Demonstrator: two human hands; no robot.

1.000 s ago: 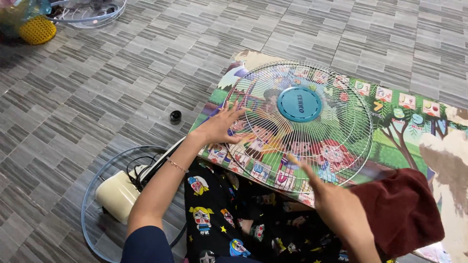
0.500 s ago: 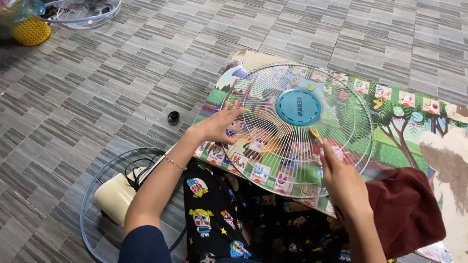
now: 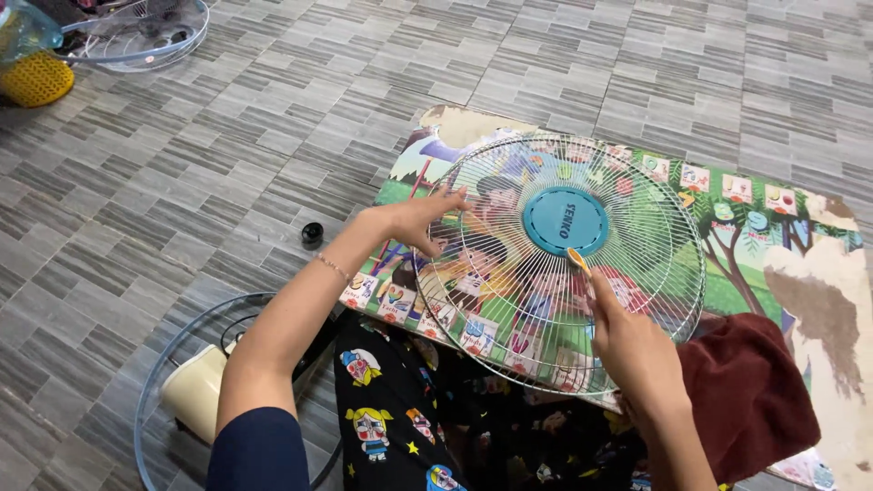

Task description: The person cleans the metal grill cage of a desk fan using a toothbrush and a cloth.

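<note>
A white wire fan grille point(image 3: 509, 300) with a teal round hub point(image 3: 565, 221) lies flat on a colourful picture mat point(image 3: 773, 227) in front of me. My left hand point(image 3: 414, 221) holds the grille's left rim, fingers spread over the wires. My right hand point(image 3: 637, 350) rests on the lower right part of the grille. Its index finger, with an orange-tipped nail, stretches out and touches the lower edge of the hub; nothing is held in it.
A dark red cloth point(image 3: 755, 391) lies on my lap at the right. At my left, a cream fan motor point(image 3: 194, 393) sits in another wire guard point(image 3: 150, 400). A small black cap point(image 3: 312, 234) lies on the tiled floor. Far left are a third guard point(image 3: 136, 36) and a yellow basket point(image 3: 36, 80).
My right hand has slid from the near rim of the grille up toward the hub, index finger now at the hub's edge. My left hand has stayed on the left rim.
</note>
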